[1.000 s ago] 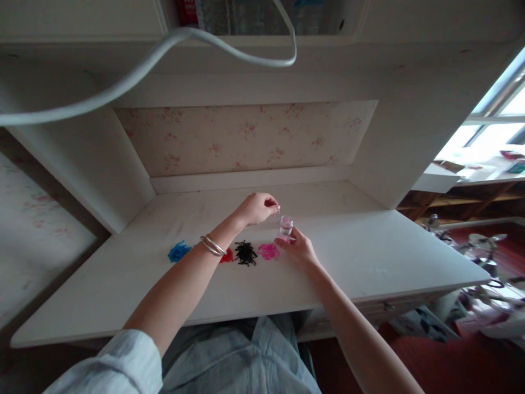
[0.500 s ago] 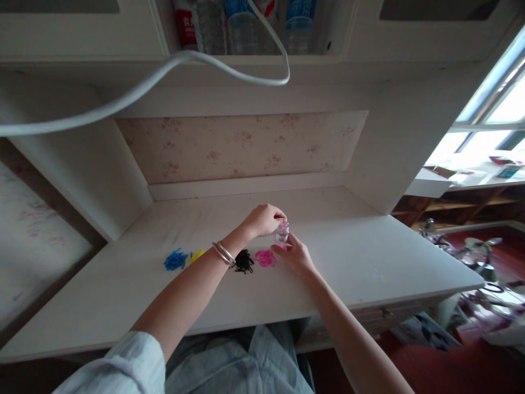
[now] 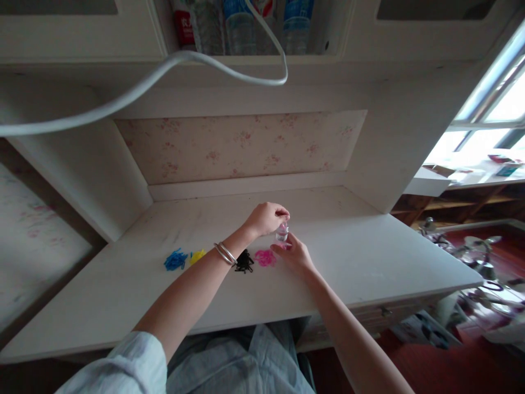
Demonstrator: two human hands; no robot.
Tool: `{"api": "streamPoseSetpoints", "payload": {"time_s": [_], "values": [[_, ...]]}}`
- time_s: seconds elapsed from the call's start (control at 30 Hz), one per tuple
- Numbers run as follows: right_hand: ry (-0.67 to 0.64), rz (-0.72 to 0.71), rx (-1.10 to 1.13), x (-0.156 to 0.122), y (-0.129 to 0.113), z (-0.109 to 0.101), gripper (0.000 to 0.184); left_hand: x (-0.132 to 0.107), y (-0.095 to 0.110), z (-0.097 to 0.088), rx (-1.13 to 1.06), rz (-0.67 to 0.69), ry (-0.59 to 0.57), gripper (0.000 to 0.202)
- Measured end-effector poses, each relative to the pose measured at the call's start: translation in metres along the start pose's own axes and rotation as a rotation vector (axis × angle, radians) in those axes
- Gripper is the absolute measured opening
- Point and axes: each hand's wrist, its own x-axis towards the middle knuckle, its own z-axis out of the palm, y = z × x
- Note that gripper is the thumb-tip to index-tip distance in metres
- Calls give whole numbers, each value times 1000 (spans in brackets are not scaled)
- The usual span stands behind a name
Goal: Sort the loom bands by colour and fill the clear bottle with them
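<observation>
My right hand (image 3: 296,254) holds a small clear jar (image 3: 281,233) upright on the white desk (image 3: 369,257). My left hand (image 3: 266,217) is pinched over the jar's mouth; what its fingertips hold is too small to name. A bangle sits on my left wrist. Small piles of tiny elastic bands lie in a row left of the jar: pink (image 3: 266,257), black (image 3: 244,261), yellow (image 3: 197,256) and blue (image 3: 175,260). My left forearm hides part of the row.
A white cable (image 3: 135,90) hangs across the upper shelf, where plastic bottles (image 3: 241,24) stand. The desk alcove has floral backing. To the right are a window, a lower shelf and cluttered red floor.
My left hand came down from above the jar onto its mouth. The view tilted up, and the yellow pile now shows beside the blue one.
</observation>
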Motion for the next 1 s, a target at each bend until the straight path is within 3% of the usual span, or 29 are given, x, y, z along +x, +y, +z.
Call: {"api": "streamPoseSetpoints", "payload": {"time_s": [0.2, 0.43, 0.53, 0.67, 0.77, 0.83, 1.0], "values": [[-15, 3, 5, 0, -1, -1, 40, -6, -9, 6, -55, -43, -33, 25], [-10, -16, 40, 0, 0, -1, 43, -23, -22, 9, -101, -71, -54, 58], [-19, -37, -7, 0, 2, 0, 41, -26, -28, 15, -85, -81, -60, 48], [151, -140, -131, -10, 2, -2, 50, -23, -33, 21, -116, -68, -67, 36], [244, -152, -271, -29, -4, -8, 36, -22, -37, 23, -150, -78, -60, 38], [190, -145, -355, -43, -12, -10, 28, -23, -40, 24, -171, -84, -54, 39], [-123, -126, -553, -53, -33, -3, 32, -26, -43, 29, -197, -99, -32, 44]]}}
